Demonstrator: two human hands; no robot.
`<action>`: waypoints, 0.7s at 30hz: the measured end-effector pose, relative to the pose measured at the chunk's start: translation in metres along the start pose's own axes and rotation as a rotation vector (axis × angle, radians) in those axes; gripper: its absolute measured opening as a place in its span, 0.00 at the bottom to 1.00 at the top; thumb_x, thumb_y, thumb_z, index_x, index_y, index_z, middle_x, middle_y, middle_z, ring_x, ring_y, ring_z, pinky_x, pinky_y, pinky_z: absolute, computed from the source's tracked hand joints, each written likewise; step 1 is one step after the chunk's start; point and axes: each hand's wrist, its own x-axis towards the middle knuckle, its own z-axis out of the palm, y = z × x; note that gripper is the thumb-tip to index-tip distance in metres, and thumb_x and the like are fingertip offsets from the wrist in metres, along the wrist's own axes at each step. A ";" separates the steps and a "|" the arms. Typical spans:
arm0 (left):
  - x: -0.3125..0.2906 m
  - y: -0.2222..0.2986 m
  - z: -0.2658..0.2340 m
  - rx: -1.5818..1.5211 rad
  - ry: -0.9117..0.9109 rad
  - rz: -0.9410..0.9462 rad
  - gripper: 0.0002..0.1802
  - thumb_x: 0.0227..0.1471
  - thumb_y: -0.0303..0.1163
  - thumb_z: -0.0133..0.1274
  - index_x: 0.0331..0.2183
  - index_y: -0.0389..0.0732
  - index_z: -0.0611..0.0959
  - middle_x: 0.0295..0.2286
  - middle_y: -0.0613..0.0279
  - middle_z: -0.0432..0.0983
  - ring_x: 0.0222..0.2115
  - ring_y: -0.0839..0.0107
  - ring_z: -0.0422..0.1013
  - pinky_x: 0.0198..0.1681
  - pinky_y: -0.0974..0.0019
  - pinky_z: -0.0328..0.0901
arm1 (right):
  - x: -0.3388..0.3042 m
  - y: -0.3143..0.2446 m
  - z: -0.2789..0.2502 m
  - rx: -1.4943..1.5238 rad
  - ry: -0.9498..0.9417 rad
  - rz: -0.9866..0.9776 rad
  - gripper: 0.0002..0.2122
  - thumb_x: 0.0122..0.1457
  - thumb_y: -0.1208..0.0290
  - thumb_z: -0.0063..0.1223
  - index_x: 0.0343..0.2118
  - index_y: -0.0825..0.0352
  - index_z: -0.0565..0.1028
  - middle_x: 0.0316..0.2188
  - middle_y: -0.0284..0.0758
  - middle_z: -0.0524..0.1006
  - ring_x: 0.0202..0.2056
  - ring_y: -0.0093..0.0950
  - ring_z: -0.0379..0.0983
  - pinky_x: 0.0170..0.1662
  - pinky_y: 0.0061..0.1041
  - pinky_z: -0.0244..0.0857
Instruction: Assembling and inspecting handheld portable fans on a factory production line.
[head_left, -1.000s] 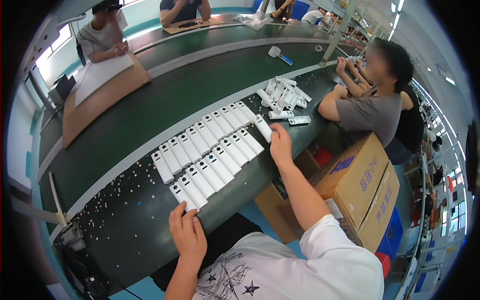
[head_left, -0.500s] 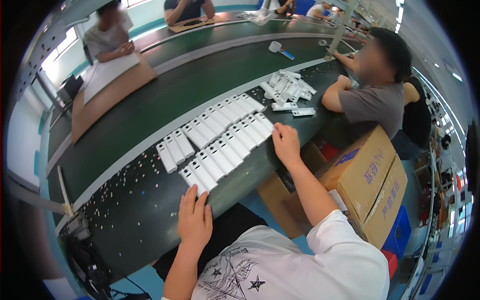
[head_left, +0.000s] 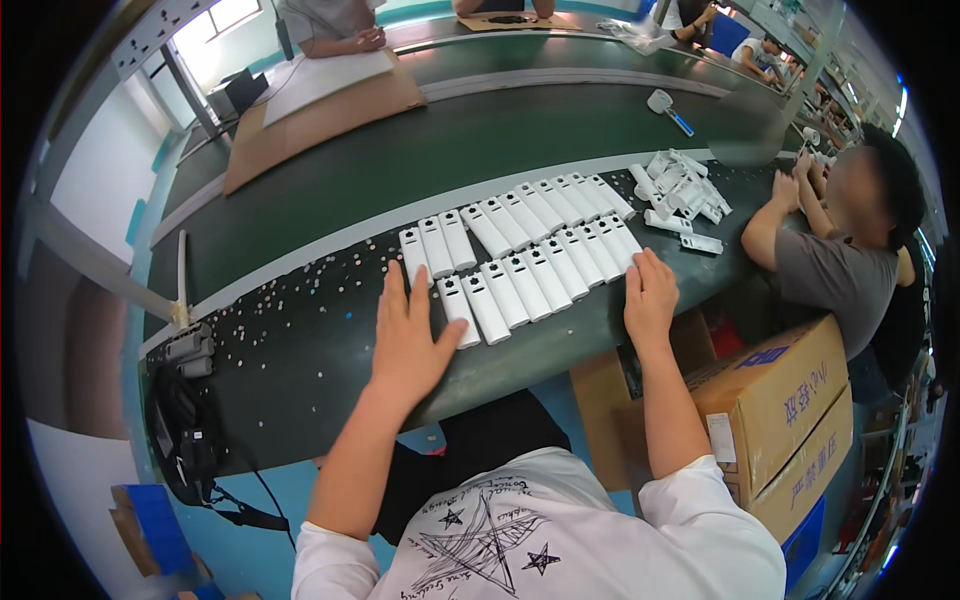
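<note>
White plastic casings (head_left: 527, 287), long and narrow with small dark openings near one end, lie side by side in two slanting rows on the dark table. A gap shows in the far row after the three leftmost casings. My left hand (head_left: 412, 335) is open at the rows' left end, fingers spread; its thumb lies against the first casing of the near row and its fingertips reach beside the far row. At the opposite end, my right hand (head_left: 652, 298) has its fingers bent but not closed, tips against the last near-row casing. Neither hand grasps anything.
A loose pile of white pieces (head_left: 683, 187) lies right of the rows. Small scraps (head_left: 290, 300) dot the table at left. A cardboard box (head_left: 790, 410) stands at my right, below a co-worker (head_left: 835, 260). Beyond runs a green belt (head_left: 480, 125) with a blue-handled tool (head_left: 670, 112).
The view has turned, so the scene sits further right. My left hand has moved up along the rows' left end and spread its fingers. My right hand stays at the right end.
</note>
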 end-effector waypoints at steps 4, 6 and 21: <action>0.019 -0.016 0.011 -0.020 -0.130 0.010 0.41 0.59 0.51 0.51 0.63 0.33 0.61 0.65 0.37 0.45 0.64 0.42 0.49 0.65 0.47 0.48 | 0.000 0.002 -0.003 0.054 -0.052 0.023 0.14 0.62 0.67 0.50 0.46 0.71 0.76 0.54 0.47 0.73 0.53 0.47 0.68 0.56 0.43 0.60; 0.018 -0.021 0.012 -0.007 -0.069 0.032 0.37 0.58 0.46 0.51 0.61 0.33 0.63 0.64 0.36 0.50 0.63 0.41 0.52 0.64 0.48 0.52 | -0.002 0.014 0.012 0.072 0.023 0.045 0.16 0.62 0.67 0.50 0.48 0.72 0.75 0.55 0.49 0.72 0.54 0.48 0.67 0.57 0.43 0.60; 0.051 -0.085 0.005 -0.616 0.212 -0.209 0.12 0.67 0.32 0.42 0.38 0.37 0.79 0.28 0.66 0.74 0.29 0.79 0.67 0.34 0.74 0.62 | 0.316 0.123 0.117 -0.121 -0.051 0.321 0.12 0.58 0.72 0.45 0.41 0.71 0.76 0.41 0.52 0.77 0.49 0.49 0.73 0.52 0.42 0.68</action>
